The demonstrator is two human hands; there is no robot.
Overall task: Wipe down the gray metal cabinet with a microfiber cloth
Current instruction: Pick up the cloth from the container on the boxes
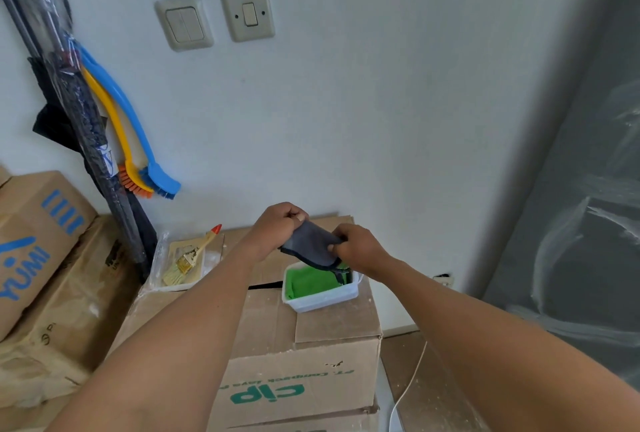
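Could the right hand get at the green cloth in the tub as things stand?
Probably not at once: the right hand and left hand both grip the gray cloth, which hangs over the green cloth just below.

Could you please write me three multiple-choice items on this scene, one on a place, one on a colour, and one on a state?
1. Where does the white plastic tub stand?
A. on a cardboard box
B. on the floor
C. on a wall shelf

2. What colour is the cloth lying in the tub?
A. red
B. green
C. white

3. How is the gray cloth held?
A. by the left hand alone
B. by neither hand
C. by both hands

Answers:
1 A, the tub sits on the cardboard box.
2 B, the green cloth fills it.
3 C, the left hand and right hand both pinch it.
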